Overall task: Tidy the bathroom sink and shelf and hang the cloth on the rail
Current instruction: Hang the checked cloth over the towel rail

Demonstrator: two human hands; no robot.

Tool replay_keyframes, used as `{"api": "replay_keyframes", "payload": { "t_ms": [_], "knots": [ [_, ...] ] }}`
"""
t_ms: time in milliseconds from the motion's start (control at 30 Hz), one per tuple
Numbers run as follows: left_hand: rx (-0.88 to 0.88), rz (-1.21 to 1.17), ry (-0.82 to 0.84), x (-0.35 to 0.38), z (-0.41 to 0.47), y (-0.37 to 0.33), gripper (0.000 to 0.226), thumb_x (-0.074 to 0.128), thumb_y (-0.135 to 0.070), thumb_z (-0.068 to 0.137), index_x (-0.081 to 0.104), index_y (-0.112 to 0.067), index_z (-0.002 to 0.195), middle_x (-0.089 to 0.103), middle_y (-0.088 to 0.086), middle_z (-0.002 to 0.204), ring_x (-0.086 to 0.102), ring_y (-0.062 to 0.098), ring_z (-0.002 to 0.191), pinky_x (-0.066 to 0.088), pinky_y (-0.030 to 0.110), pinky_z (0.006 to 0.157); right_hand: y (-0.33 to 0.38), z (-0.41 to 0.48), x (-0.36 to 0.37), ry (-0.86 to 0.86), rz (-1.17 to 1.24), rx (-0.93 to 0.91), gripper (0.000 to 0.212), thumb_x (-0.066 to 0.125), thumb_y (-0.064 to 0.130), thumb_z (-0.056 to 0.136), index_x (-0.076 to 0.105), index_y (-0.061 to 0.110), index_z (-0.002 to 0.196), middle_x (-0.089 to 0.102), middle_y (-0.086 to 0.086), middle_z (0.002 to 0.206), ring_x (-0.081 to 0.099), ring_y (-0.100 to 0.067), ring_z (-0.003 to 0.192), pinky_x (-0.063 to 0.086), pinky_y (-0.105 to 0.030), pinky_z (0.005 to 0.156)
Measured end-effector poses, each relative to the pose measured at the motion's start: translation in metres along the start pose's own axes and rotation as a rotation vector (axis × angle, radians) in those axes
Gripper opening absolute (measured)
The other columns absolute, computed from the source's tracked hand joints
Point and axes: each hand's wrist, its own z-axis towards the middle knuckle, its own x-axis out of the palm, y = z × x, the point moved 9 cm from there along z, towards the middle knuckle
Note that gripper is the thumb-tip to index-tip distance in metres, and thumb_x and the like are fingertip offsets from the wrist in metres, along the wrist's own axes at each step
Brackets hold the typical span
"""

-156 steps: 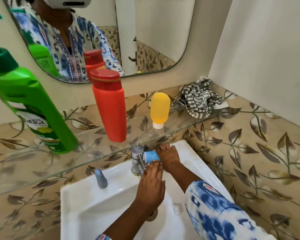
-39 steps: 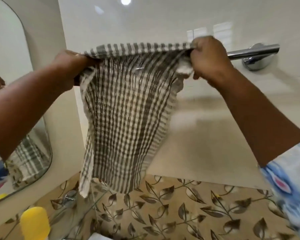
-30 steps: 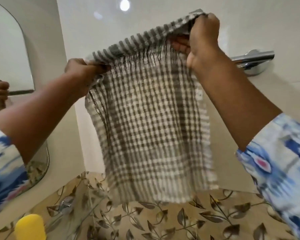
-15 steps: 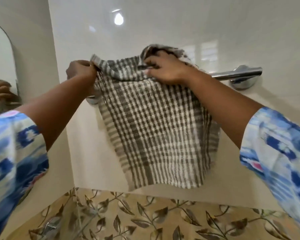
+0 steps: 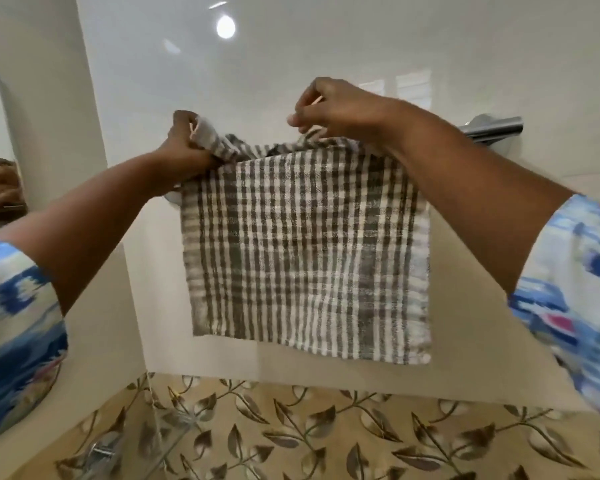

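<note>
The grey-and-white checked cloth [image 5: 305, 251] is draped over the chrome rail [image 5: 492, 128] on the white tiled wall, its front flap hanging flat below the bar. My left hand [image 5: 184, 150] grips the bunched upper left corner of the cloth. Above the cloth's top fold hovers my right hand [image 5: 329, 105], fingers loosely curled and pinching at the fabric's upper edge. Most of the rail is hidden under the cloth and behind my right forearm; only its right end and bracket show.
A mirror edge [image 5: 0, 140] is at far left, reflecting a hand. Leaf-patterned tiles [image 5: 326, 438] run along the bottom. The corner of the glass shelf with its chrome bracket [image 5: 104, 452] sits at lower left. Sink and bottles are out of view.
The cloth, earlier held spread in the air, now lies over the rail and hangs flatter. My right hand has lifted off the top fold; my left hand still holds the left corner.
</note>
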Motion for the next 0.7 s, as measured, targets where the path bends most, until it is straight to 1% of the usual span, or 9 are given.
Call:
{"api": "replay_keyframes", "payload": {
  "t_ms": [33, 100, 167, 267, 367, 433, 533, 600, 700],
  "knots": [
    [-0.019, 0.032, -0.003, -0.004, -0.001, 0.005, 0.063, 0.064, -0.019, 0.086, 0.02, -0.016, 0.132, 0.043, 0.0, 0.091, 0.049, 0.011, 0.078, 0.043, 0.024, 0.058, 0.0, -0.002, -0.002, 0.012, -0.069, -0.002, 0.036, 0.059, 0.033, 0.088, 0.051, 0.01, 0.115, 0.06, -0.008, 0.114, 0.058, -0.018, 0.101, 0.05, -0.039, 0.088],
    [-0.076, 0.043, -0.016, -0.01, -0.002, 0.016, 0.061, 0.061, -0.021, 0.088, 0.022, -0.012, 0.134, 0.044, 0.002, 0.086, 0.049, 0.012, 0.074, 0.041, 0.025, 0.057, -0.005, -0.006, -0.003, 0.047, -0.423, 0.034, 0.043, 0.055, 0.046, 0.088, 0.051, 0.014, 0.117, 0.057, -0.008, 0.123, 0.052, -0.018, 0.097, 0.042, -0.033, 0.078],
    [-0.116, 0.058, -0.015, -0.012, -0.001, 0.023, 0.055, 0.059, -0.025, 0.09, 0.029, -0.011, 0.133, 0.049, 0.007, 0.095, 0.053, 0.017, 0.082, 0.043, 0.026, 0.064, -0.018, -0.01, -0.004, 0.128, -0.669, 0.143, 0.06, 0.045, 0.058, 0.088, 0.049, 0.012, 0.125, 0.052, -0.012, 0.133, 0.05, -0.024, 0.106, 0.038, -0.034, 0.082],
    [-0.137, 0.116, -0.017, -0.012, -0.001, 0.028, 0.047, 0.057, -0.032, 0.09, 0.043, -0.005, 0.126, 0.051, 0.013, 0.11, 0.051, 0.024, 0.097, 0.043, 0.035, 0.079, -0.032, -0.019, -0.006, 0.211, -0.652, 0.275, 0.074, 0.033, 0.068, 0.086, 0.05, 0.009, 0.129, 0.048, -0.014, 0.139, 0.049, -0.032, 0.121, 0.039, -0.037, 0.09],
    [-0.088, 0.086, -0.054, -0.014, -0.004, 0.028, 0.032, 0.056, -0.035, 0.091, 0.053, -0.009, 0.108, 0.055, 0.011, 0.105, 0.054, 0.023, 0.093, 0.045, 0.035, 0.077, -0.016, -0.021, -0.026, -0.041, -0.722, 0.117, 0.064, 0.035, 0.064, 0.089, 0.054, 0.011, 0.12, 0.055, -0.015, 0.128, 0.052, -0.033, 0.114, 0.035, -0.036, 0.082],
    [-0.006, 0.004, -0.026, -0.013, -0.01, 0.026, 0.022, 0.053, -0.034, 0.093, 0.059, -0.014, 0.091, 0.059, 0.004, 0.098, 0.056, 0.013, 0.083, 0.045, 0.025, 0.07, -0.002, -0.031, -0.037, -0.225, -0.788, 0.028, 0.058, 0.04, 0.063, 0.088, 0.056, 0.013, 0.112, 0.061, -0.013, 0.119, 0.055, -0.034, 0.107, 0.034, -0.037, 0.077],
    [0.104, -0.09, 0.027, -0.013, -0.022, 0.027, 0.025, 0.051, -0.03, 0.094, 0.064, -0.023, 0.075, 0.063, -0.009, 0.076, 0.056, -0.001, 0.069, 0.042, 0.015, 0.064, 0.01, -0.054, -0.04, -0.345, -0.978, 0.011, 0.052, 0.05, 0.06, 0.084, 0.058, 0.013, 0.106, 0.062, -0.014, 0.112, 0.053, -0.037, 0.109, 0.036, -0.041, 0.08],
    [0.143, -0.094, 0.007, -0.015, -0.025, 0.031, 0.025, 0.052, -0.028, 0.094, 0.064, -0.023, 0.073, 0.063, -0.009, 0.071, 0.054, -0.003, 0.063, 0.042, 0.013, 0.065, 0.017, -0.072, -0.041, -0.435, -1.081, 0.014, 0.045, 0.056, 0.049, 0.085, 0.06, 0.011, 0.109, 0.06, -0.017, 0.116, 0.047, -0.039, 0.115, 0.039, -0.045, 0.087],
    [0.171, -0.135, -0.072, -0.019, -0.028, 0.033, 0.024, 0.053, -0.022, 0.094, 0.062, -0.022, 0.072, 0.065, -0.014, 0.062, 0.055, -0.005, 0.059, 0.044, 0.009, 0.059, 0.014, -0.091, -0.041, -0.534, -1.073, 0.042, 0.023, 0.061, 0.021, 0.087, 0.062, 0.01, 0.108, 0.06, -0.017, 0.113, 0.055, -0.042, 0.106, 0.038, -0.039, 0.075]
  ]
}}
